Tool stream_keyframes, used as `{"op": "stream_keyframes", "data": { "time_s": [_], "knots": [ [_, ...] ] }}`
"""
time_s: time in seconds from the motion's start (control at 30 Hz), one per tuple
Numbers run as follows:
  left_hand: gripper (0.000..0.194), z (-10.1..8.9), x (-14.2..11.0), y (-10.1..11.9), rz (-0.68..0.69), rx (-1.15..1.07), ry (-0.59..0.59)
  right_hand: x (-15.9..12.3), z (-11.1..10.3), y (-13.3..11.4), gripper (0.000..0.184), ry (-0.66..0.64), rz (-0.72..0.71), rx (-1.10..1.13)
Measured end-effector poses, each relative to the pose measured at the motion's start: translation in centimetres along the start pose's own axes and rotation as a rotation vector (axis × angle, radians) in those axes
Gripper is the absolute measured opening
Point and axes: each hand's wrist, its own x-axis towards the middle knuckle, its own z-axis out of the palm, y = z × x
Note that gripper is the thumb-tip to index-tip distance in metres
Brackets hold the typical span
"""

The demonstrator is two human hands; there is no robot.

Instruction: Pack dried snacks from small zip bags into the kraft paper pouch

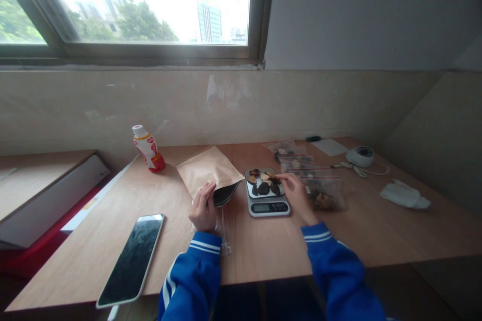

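Observation:
My left hand (pixel 203 206) grips the open mouth of a brown paper pouch (pixel 209 170) that lies on the wooden table (pixel 263 246). My right hand (pixel 297 194) reaches over the right edge of a small digital scale (pixel 266 191), fingers pinched together near the dark and pale pieces (pixel 263 183) piled on its platform; whether a piece is between the fingers I cannot make out. Right of the scale lies a clear zip bag (pixel 324 191) with more brownish pieces inside, close to my right hand.
A smartphone (pixel 131 260) lies face up at the front left. A white and red bottle (pixel 147 148) stands at the back left. More zip bags (pixel 291 155), a sheet of paper (pixel 330 147), a white round device (pixel 360 156) with cable and a white cloth (pixel 403 194) lie to the right.

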Motion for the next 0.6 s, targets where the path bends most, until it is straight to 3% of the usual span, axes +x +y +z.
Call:
{"op": "stream_keyframes", "data": {
  "time_s": [0.27,0.6],
  "knots": [
    [0.020,0.0,0.1,0.0,-0.059,0.043,-0.059,-4.5,-1.7,1.2,0.027,0.237,0.064,-0.012],
    [0.020,0.1,0.1,-0.1,-0.037,0.046,-0.055,-5.7,-1.5,2.6,0.028,0.194,0.078,-0.048]
  ]
}}
